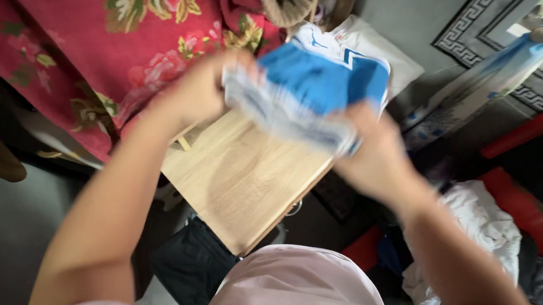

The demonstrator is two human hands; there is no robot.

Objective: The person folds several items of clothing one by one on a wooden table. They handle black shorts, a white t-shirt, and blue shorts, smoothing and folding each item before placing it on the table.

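Observation:
I hold a blue and white garment (311,90) stretched between both hands above a small light wooden table (242,176). My left hand (201,93) grips its left end, and my right hand (371,149) grips its right end. The cloth is blurred by motion. Its far part hangs over the table's far edge, where more white cloth (374,50) lies.
A red floral bedspread (97,30) fills the upper left. A white cloth pile (483,226) and red objects (531,211) lie on the floor at right. A dark bag (191,264) sits under the table's near corner. A patterned rug (475,33) is at top right.

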